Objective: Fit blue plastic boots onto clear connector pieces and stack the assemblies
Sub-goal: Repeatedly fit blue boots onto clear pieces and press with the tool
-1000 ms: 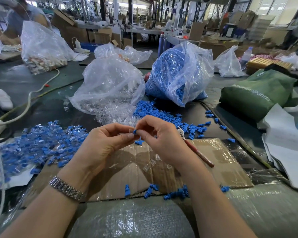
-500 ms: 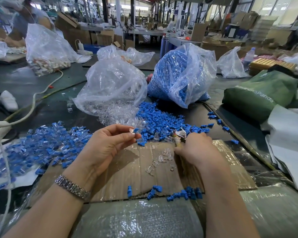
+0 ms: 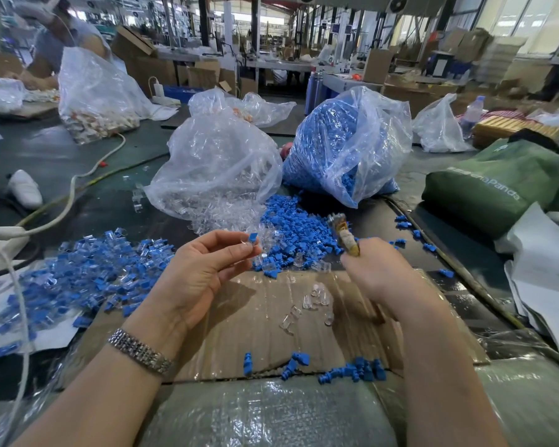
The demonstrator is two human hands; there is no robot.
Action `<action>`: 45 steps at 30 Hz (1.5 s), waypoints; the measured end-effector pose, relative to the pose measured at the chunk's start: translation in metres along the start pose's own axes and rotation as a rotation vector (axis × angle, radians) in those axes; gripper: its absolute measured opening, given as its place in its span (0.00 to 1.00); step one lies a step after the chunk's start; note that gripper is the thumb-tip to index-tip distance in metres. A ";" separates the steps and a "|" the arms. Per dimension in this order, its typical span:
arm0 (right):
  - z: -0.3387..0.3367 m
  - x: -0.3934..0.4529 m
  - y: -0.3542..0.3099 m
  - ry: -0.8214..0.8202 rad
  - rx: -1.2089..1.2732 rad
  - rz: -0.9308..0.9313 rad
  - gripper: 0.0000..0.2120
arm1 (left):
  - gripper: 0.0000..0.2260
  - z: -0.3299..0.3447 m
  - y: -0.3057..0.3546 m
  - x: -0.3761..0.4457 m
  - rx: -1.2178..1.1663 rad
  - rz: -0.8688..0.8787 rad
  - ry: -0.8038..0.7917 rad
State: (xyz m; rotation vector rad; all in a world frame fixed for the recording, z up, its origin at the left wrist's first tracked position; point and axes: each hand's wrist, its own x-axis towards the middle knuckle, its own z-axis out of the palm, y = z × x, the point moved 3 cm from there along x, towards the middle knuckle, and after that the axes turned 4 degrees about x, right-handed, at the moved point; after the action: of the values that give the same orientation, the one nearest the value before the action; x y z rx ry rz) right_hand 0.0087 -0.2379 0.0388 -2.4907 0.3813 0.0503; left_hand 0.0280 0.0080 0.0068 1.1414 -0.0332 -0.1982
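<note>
My left hand (image 3: 207,269) pinches what looks like one fitted small blue plastic boot (image 3: 253,237), my right hand (image 3: 378,272) grips a slim brown-handled tool (image 3: 344,235); finished heap of blue-and-clear assemblies (image 3: 78,275) at nine o'clock, loose blue boots (image 3: 291,230) at twelve remain.

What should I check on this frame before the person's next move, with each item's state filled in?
1. Left hand pinches a blue boot with a clear connector at the fingertips: ok.
2. Boot fully seated on the connector: cannot tell, too small.
3. Right hand free to pick up a part: not ok, its grip is on a stick-like tool.
4. Loose clear connectors on the cardboard near the hands: ok.
5. Loose blue boots spilled in front of the bags: ok.
6. Pile of finished assemblies lies beside the left hand: ok.
</note>
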 end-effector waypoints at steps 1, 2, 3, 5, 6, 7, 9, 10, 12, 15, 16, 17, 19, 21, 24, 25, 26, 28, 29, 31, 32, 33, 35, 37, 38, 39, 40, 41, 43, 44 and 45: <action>-0.003 -0.003 -0.007 -0.057 0.093 -0.039 0.13 | 0.10 0.000 0.001 0.000 0.001 0.000 0.000; -0.003 -0.006 -0.013 -0.141 0.202 -0.073 0.12 | 0.08 0.000 0.002 0.000 -0.004 -0.002 -0.002; -0.002 -0.010 -0.019 -0.241 0.284 -0.108 0.12 | 0.07 0.000 0.003 0.000 -0.013 -0.003 -0.005; 0.003 -0.019 -0.031 -0.424 0.299 -0.180 0.14 | 0.07 0.000 0.005 0.000 -0.026 0.005 -0.005; 0.008 -0.022 -0.036 -0.480 0.269 -0.212 0.16 | 0.07 0.000 0.005 0.000 -0.026 0.015 0.000; 0.013 -0.024 -0.040 -0.515 0.243 -0.239 0.16 | 0.07 0.000 0.005 0.000 -0.022 0.027 0.005; 0.021 -0.027 -0.047 -0.546 0.234 -0.275 0.17 | 0.07 0.001 0.006 -0.001 -0.007 0.049 0.012; 0.024 -0.028 -0.049 -0.554 0.241 -0.286 0.17 | 0.07 0.001 0.006 -0.001 0.004 0.057 0.012; 0.028 -0.031 -0.051 -0.568 0.237 -0.302 0.17 | 0.06 0.002 0.005 -0.001 0.021 0.070 0.011; 0.030 -0.031 -0.052 -0.571 0.231 -0.320 0.16 | 0.07 0.002 0.004 -0.001 0.042 0.093 0.031; 0.030 -0.030 -0.052 -0.567 0.231 -0.321 0.16 | 0.07 0.002 0.004 -0.001 0.058 0.099 0.038; 0.031 -0.030 -0.052 -0.564 0.232 -0.318 0.16 | 0.08 0.002 0.004 -0.001 0.076 0.105 0.040; 0.032 -0.029 -0.051 -0.561 0.232 -0.316 0.16 | 0.09 0.004 0.004 -0.002 0.111 0.124 0.037; 0.033 -0.028 -0.050 -0.562 0.230 -0.322 0.16 | 0.11 0.005 0.005 -0.004 0.168 0.158 0.036; 0.034 -0.025 -0.048 -0.569 0.236 -0.328 0.15 | 0.11 0.006 0.008 -0.006 0.316 0.251 0.035; 0.035 -0.025 -0.047 -0.577 0.249 -0.328 0.14 | 0.10 0.006 0.008 -0.006 0.341 0.275 0.038; 0.036 -0.025 -0.046 -0.580 0.267 -0.327 0.14 | 0.10 0.006 0.008 -0.006 0.351 0.291 0.041; 0.039 -0.026 -0.044 -0.565 0.300 -0.327 0.15 | 0.09 0.006 0.006 -0.005 0.382 0.310 0.051; 0.041 -0.027 -0.045 -0.546 0.307 -0.328 0.15 | 0.09 0.005 0.005 -0.004 0.406 0.319 0.057; 0.045 -0.027 -0.045 -0.496 0.285 -0.335 0.16 | 0.08 0.002 0.003 -0.002 0.426 0.330 0.068; 0.047 -0.026 -0.046 -0.476 0.264 -0.338 0.16 | 0.08 0.001 0.003 -0.002 0.424 0.336 0.069; 0.048 -0.026 -0.047 -0.465 0.247 -0.341 0.17 | 0.08 0.000 0.003 -0.002 0.421 0.343 0.067; 0.048 -0.026 -0.048 -0.466 0.247 -0.343 0.17 | 0.08 0.000 0.003 -0.001 0.429 0.354 0.068; 0.045 -0.026 -0.047 -0.499 0.290 -0.337 0.17 | 0.09 0.000 0.003 0.000 0.455 0.362 0.084; 0.042 -0.027 -0.047 -0.521 0.314 -0.330 0.18 | 0.09 0.000 0.004 0.000 0.466 0.368 0.096; 0.039 -0.027 -0.046 -0.536 0.329 -0.324 0.20 | 0.08 -0.002 0.005 0.000 0.476 0.379 0.114; 0.035 -0.026 -0.044 -0.534 0.336 -0.314 0.22 | 0.08 -0.006 0.007 0.001 0.501 0.395 0.143; 0.030 -0.024 -0.041 -0.506 0.343 -0.297 0.24 | 0.09 -0.011 0.008 0.001 0.558 0.417 0.189; 0.017 -0.019 -0.033 -0.384 0.355 -0.261 0.22 | 0.10 -0.021 0.013 0.002 0.776 0.468 0.317; 0.011 -0.015 -0.028 -0.291 0.324 -0.247 0.20 | 0.09 -0.024 0.015 0.001 0.918 0.481 0.389; 0.004 -0.010 -0.023 -0.189 0.250 -0.229 0.18 | 0.09 -0.026 0.016 0.001 1.070 0.483 0.463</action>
State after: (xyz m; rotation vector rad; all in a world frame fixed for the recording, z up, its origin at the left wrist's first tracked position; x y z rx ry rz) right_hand 0.0056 -0.2150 0.0500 -2.2424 0.0201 0.1354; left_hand 0.0340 0.0375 0.0102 2.1724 -0.0002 0.5940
